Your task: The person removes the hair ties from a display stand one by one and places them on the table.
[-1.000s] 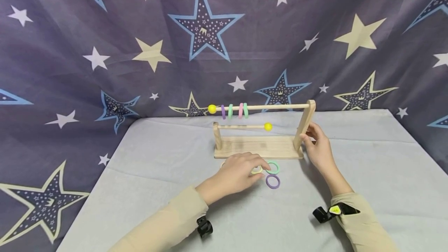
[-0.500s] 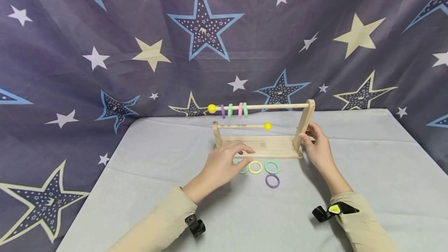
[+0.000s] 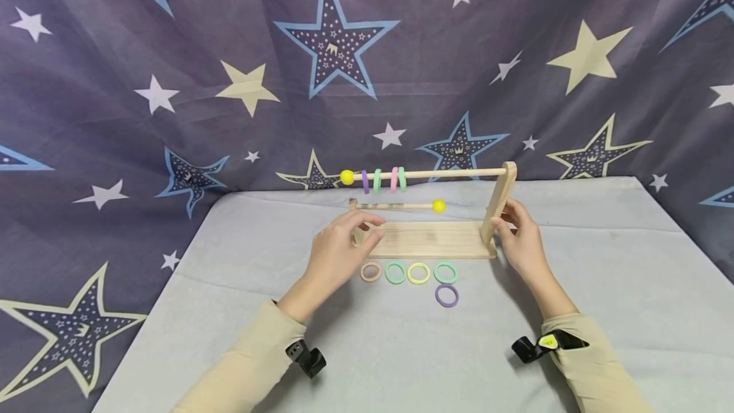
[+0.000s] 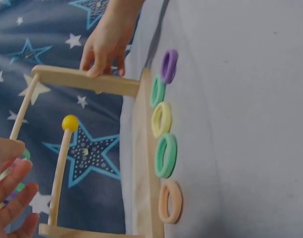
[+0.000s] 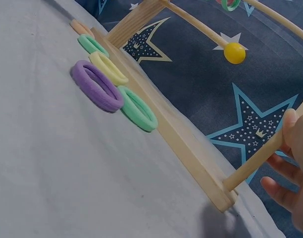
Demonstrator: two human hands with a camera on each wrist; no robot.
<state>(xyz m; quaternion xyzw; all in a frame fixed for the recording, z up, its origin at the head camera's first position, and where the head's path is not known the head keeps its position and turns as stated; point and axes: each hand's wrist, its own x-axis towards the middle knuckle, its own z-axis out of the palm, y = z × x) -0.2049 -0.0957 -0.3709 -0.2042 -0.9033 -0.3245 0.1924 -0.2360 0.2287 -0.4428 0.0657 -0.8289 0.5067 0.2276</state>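
1. Here's the left hand (image 3: pixel 337 246), poised by the short post (image 3: pixel 353 204): fingers loosely bent and spread, thumb held away from them, nothing between. Whether it touches the wood, I can't tell.
2. Across on the other side, the right hand (image 3: pixel 523 244) has the tall post (image 3: pixel 497 204) pinched, thumb on the near face, fingers round behind.
3. Between the two sets of fingers stands the wooden rack, its flat base (image 3: pixel 430 239) reaching from one hand to the other.
4. Up above the left fingertips runs the upper rod (image 3: pixel 453 174), and look, four rings ride it: purple (image 3: pixel 365 182), green (image 3: pixel 376 181), pink (image 3: pixel 394 179), green again (image 3: pixel 402 180), counting from the yellow ball (image 3: pixel 346 177) at its end.
5. Just above those same fingertips, the lower rod (image 3: pixel 395 206) points toward the right hand, tipped with a second yellow ball (image 3: pixel 438 206).
6. Down to the cloth (image 3: pixel 229 260)! Nearest the left fingertips, on the person's side, lies a peach ring (image 4: pixel 176 201); then, heading for the right fingers, a mint ring (image 4: pixel 172 156), a pale yellow ring (image 4: pixel 167 120) and another mint one (image 5: pixel 134 119), all flat along the base.
7. Closer to the person than that last one, a lilac ring (image 5: pixel 89 91) lies right beside it, left of the right fingers.
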